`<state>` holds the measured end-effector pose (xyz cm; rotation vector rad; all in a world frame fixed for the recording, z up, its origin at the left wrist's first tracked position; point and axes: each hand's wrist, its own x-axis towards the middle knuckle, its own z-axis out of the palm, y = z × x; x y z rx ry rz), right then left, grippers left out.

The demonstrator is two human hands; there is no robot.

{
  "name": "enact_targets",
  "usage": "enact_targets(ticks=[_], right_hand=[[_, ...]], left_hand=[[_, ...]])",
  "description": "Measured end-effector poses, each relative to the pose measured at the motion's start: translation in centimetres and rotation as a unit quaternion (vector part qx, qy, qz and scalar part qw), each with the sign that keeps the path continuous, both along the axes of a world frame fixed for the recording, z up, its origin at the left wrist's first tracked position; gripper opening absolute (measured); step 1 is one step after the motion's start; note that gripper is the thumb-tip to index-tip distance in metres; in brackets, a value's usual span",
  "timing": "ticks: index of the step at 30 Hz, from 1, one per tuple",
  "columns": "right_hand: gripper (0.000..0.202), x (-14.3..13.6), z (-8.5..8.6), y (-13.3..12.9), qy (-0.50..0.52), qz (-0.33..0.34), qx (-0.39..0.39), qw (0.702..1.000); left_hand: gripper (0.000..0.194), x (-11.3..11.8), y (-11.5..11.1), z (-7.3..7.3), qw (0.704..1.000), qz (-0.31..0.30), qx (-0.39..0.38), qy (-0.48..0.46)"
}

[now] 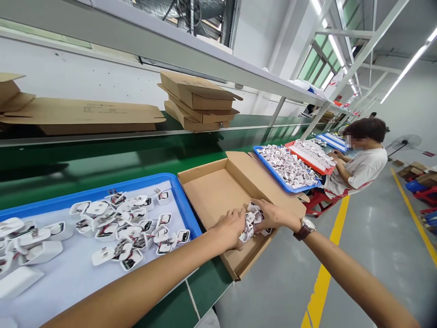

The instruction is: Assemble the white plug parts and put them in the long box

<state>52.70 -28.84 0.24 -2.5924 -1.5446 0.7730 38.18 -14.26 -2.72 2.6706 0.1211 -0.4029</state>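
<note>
Two hands, left [229, 228] and right [269, 215], curl their fingers around one bunch of white plastic parts [250, 222] in one open box [212, 186], center.

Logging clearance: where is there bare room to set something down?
Bare: the far floor of the open box, between its back wall and the left hand; the green bench between blue tray and stacked boxes. Crowded: the box's near half, where both hands cup white parts, and the tray's middle.

Bright strip lights, stretched edges
</note>
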Motion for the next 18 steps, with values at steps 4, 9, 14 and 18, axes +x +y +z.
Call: enact_targets(ticks=[4,9,14,18], right_hand=[[0.132,0.3,-0.5,0.0,0.017,0.026,-0.005,1.000],[0.123,0.0,-1.9,0.1,0.008,0.050,0.031,0.998],[0.112,-0.5,-4.0,1.4,-0.028,0.064,0.078,0.995],[0.064,-1.3,-4.0,2.4,-0.069,0.083,0.108,0.988]], left_hand=[[0.134,0.4,0.1,-0.5,1.000,0.013,-0.026,-0.009],[0.133,1.4,0.1,-1.3,0.997,0.036,-0.060,-0.018],[0.133,2.2,0.3,-1.5,0.995,0.051,-0.085,-0.034],[0.129,1.4,0.4,-1.0,0.992,0.071,-0.096,-0.050]])
